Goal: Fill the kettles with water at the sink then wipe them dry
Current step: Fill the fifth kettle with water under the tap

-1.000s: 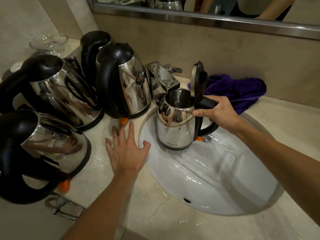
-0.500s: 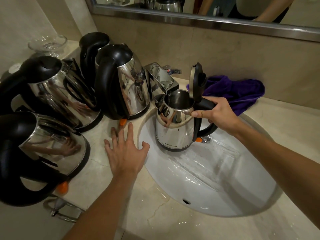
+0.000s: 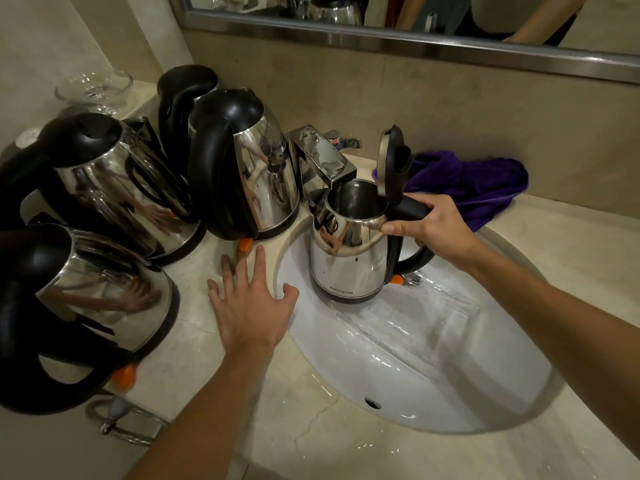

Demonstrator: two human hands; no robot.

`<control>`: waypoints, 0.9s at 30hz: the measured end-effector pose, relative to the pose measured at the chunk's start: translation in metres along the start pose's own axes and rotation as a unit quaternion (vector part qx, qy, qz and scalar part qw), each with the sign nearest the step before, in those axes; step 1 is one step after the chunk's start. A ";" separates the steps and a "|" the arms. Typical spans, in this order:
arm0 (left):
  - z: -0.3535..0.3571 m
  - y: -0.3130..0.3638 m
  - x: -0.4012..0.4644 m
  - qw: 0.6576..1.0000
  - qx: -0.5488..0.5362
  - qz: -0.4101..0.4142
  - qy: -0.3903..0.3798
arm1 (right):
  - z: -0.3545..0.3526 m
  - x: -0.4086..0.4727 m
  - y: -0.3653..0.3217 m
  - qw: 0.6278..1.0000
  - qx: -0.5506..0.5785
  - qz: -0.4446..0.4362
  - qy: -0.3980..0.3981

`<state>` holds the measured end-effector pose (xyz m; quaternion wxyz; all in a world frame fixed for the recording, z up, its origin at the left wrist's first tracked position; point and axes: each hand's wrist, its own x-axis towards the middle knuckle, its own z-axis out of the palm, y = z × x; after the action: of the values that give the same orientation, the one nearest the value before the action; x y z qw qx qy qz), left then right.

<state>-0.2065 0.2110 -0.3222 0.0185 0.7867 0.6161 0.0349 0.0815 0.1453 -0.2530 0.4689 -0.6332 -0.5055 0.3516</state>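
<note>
My right hand grips the black handle of a steel kettle whose lid stands open. The kettle is upright in the white sink, its mouth just under the chrome faucet. My left hand rests flat on the counter at the sink's left rim, fingers spread. Several more steel kettles with black handles stand on the counter at the left: one beside the faucet, one further left, one nearest me. A purple cloth lies behind the sink.
A beige stone counter surrounds the sink, wet near the front. A glass bowl sits in the far left corner. A mirror runs along the wall. A metal towel ring hangs below the counter's front left edge.
Nothing has visibly changed; the kettle stays under the faucet in my right hand and my left hand stays on the counter.
</note>
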 end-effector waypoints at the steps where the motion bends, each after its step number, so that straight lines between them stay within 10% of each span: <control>1: 0.000 0.000 0.000 1.000 -0.002 0.000 0.001 | 0.000 0.000 0.000 1.000 0.001 -0.001 -0.001; 27: -0.001 -0.001 -0.001 1.000 -0.011 0.002 0.005 | 0.002 -0.002 -0.005 1.000 0.001 -0.005 0.001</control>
<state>-0.2075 0.2104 -0.3218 0.0237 0.7877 0.6139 0.0459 0.0775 0.1440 -0.2488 0.4721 -0.6305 -0.5078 0.3489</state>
